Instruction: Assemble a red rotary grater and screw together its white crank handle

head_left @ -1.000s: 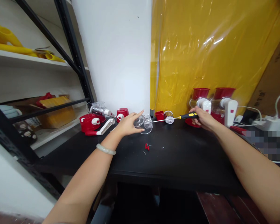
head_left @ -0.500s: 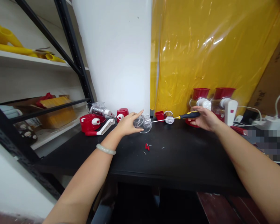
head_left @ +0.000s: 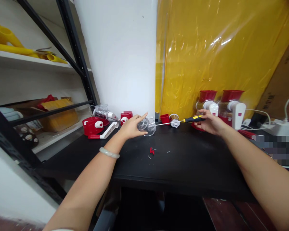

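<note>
My left hand (head_left: 134,127) grips a clear plastic housing (head_left: 151,125) from its left side, thumb and fingers spread around it. With its fingers closed round the back of the handle, my right hand (head_left: 207,122) holds a black and yellow screwdriver (head_left: 193,119) nearly level. The long metal shaft points left, and its tip meets the right side of the clear housing; the exact contact point is too small to make out. In front of the housing, small red parts (head_left: 152,150) and several short metal pins lie on the black table (head_left: 183,166).
Red and white grater parts (head_left: 93,126) lie at the left, with a white crank handle (head_left: 109,130). A grating drum (head_left: 174,120) and a red piece (head_left: 164,118) sit behind the screwdriver. Two assembled graters (head_left: 232,107) stand at the right, near a white power strip (head_left: 285,127).
The screwdriver handle has turned about its axis, with more yellow showing now. Right fingers have shifted slightly on it. The left hand and the housing stay in nearly the same place.
</note>
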A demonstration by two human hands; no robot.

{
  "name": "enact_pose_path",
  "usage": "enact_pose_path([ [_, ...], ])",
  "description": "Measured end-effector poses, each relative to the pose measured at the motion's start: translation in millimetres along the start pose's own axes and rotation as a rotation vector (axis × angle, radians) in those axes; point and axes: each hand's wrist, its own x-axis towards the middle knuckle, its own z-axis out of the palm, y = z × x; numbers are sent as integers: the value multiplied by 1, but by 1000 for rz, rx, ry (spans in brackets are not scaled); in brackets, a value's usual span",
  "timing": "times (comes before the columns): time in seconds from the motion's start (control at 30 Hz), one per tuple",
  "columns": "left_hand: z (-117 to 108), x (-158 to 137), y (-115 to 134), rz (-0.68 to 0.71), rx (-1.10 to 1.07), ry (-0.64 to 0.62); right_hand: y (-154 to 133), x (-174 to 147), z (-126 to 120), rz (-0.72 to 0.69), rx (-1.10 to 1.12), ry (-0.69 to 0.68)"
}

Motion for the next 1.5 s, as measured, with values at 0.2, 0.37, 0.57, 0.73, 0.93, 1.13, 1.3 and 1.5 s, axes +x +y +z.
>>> enact_pose_path([
  [0.2,0,0,-1,14,-3,1,3,2,0,32,-301,69],
  [0.37,0,0,-1,9,-5,-2,-1,0,-4,128,26,0],
  [0.57,0,0,1,19,14,-7,4,4,-3,-47,-164,52],
  [0.73,1,0,-1,17,22,-2,4,6,-2,44,-231,108],
  [0.93,0,0,-2,3,16,-1,2,2,-6,-2,-36,-43],
  [1.13,0,0,-1,9,28,-3,5,4,-4,61,-207,1],
  [1.3,-1,0,-1,5,11,1,2,1,-6,43,-85,-85],
  [1.5,-1,-1,-2,1,19,-1,5,3,-5,123,-216,-42],
])
